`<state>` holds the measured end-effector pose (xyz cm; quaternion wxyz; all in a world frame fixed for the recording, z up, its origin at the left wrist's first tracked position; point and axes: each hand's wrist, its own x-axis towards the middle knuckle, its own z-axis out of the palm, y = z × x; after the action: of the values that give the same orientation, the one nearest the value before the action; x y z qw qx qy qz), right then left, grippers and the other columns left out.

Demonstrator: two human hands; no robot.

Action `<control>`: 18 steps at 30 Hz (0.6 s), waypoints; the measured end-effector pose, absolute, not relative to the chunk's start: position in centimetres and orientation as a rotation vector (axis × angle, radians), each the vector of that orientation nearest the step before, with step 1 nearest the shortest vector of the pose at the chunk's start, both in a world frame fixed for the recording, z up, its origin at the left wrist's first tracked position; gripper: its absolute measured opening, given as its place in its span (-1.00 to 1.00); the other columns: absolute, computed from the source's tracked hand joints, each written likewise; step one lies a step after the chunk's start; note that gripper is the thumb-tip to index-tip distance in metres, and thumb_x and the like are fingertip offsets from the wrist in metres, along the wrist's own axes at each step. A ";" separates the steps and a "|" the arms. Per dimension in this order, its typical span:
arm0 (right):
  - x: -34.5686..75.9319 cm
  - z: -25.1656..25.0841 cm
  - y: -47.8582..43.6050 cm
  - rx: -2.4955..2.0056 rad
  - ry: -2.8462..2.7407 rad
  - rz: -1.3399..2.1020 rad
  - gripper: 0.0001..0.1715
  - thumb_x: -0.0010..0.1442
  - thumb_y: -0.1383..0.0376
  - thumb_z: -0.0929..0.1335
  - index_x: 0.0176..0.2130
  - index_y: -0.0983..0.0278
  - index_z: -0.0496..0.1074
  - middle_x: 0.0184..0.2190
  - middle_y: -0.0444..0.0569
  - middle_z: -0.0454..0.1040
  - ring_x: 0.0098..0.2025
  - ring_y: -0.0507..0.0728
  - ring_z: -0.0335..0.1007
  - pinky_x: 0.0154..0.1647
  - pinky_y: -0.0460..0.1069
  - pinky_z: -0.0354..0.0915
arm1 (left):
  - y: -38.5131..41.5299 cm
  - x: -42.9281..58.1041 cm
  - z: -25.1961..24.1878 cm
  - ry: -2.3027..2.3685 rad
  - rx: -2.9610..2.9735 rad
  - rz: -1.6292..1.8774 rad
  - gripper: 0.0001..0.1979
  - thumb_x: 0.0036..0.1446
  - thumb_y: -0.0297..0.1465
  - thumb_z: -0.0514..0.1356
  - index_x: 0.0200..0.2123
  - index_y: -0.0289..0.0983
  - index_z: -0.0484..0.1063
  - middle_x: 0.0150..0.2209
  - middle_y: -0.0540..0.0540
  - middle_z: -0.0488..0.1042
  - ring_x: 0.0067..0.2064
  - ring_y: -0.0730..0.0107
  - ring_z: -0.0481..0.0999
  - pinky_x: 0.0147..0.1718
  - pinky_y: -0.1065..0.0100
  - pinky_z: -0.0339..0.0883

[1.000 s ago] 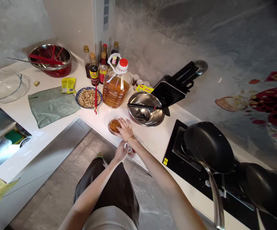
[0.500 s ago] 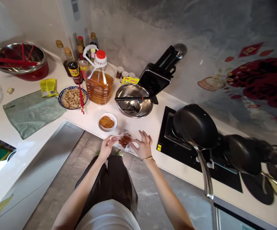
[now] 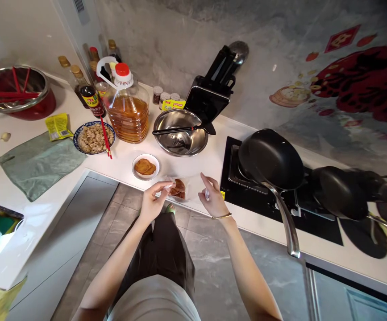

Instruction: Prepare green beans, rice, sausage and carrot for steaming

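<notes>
A clear plastic bag [image 3: 190, 183] with reddish-brown slices [image 3: 179, 189] inside lies at the counter's front edge, stretched between my hands. My left hand [image 3: 154, 199] pinches its left end between thumb and fingertips. At the other side, my right hand [image 3: 214, 199] is curled with the index finger extended, and a bit of whitish plastic shows between its fingers. Just behind my left hand stands a small white bowl [image 3: 135, 172] holding flat golden-brown pieces [image 3: 145, 167].
Behind are a steel bowl [image 3: 198, 147] with a black spatula [image 3: 176, 130] across it, an oil jug [image 3: 128, 116], and a patterned bowl of pale chopped food [image 3: 94, 137] with red chopsticks [image 3: 106, 138]. A black pan [image 3: 272, 158] sits on the stove at right, its handle jutting forward.
My right hand has moved right, drawing the plastic out flatter and wider. The left hand keeps its pinch at the bag's left end. The view has shifted slightly.
</notes>
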<state>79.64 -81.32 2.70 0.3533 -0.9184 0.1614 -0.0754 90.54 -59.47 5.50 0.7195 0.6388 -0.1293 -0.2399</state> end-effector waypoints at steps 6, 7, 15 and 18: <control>80.2 3.3 -81.1 -2.272 0.325 -0.294 -0.58 0.20 0.35 0.27 0.05 0.14 0.41 0.06 0.07 0.31 -0.35 0.02 0.42 -0.15 0.06 0.44 | -58.7 89.1 4.0 -0.363 1.512 -0.599 -0.78 0.19 -0.28 0.16 -0.19 -0.24 0.52 -0.18 -0.13 0.60 -0.11 0.24 0.56 -0.06 0.24 0.40; 80.0 2.8 -81.1 -2.216 0.327 -0.274 -0.63 0.20 0.31 0.30 0.02 0.16 0.42 0.05 0.07 0.33 -0.31 0.04 0.44 -0.13 0.07 0.44 | -58.3 88.9 3.2 -0.353 1.539 -0.590 -0.78 0.20 -0.28 0.15 -0.18 -0.24 0.52 -0.17 -0.14 0.59 -0.08 0.22 0.55 -0.03 0.22 0.38; 76.3 -5.7 -85.0 -1.543 0.682 -0.614 -0.57 0.23 0.11 0.18 0.09 0.05 0.17 0.09 0.07 0.38 0.05 0.22 0.42 -0.01 0.26 0.35 | -54.4 89.6 -3.0 -0.582 1.763 -0.579 -0.17 0.04 -0.25 0.28 0.31 -0.18 -0.04 0.33 -0.24 0.05 0.31 0.09 0.12 0.27 0.07 -0.01; 75.6 -9.1 -84.9 -1.841 0.772 -0.420 -0.34 0.09 0.12 0.28 0.17 0.16 0.14 0.11 0.16 0.35 0.10 0.28 0.35 0.00 0.26 0.32 | -55.5 90.3 -5.8 -0.718 1.979 -0.560 -0.13 0.01 -0.30 0.28 0.32 -0.24 -0.06 0.34 -0.30 0.02 0.35 -0.01 0.00 0.28 -0.01 -0.11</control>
<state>75.63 -84.91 -9.09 0.5233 -0.7690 0.3224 -0.1756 90.30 -55.46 -5.75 0.4633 0.8051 -0.2922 -0.2278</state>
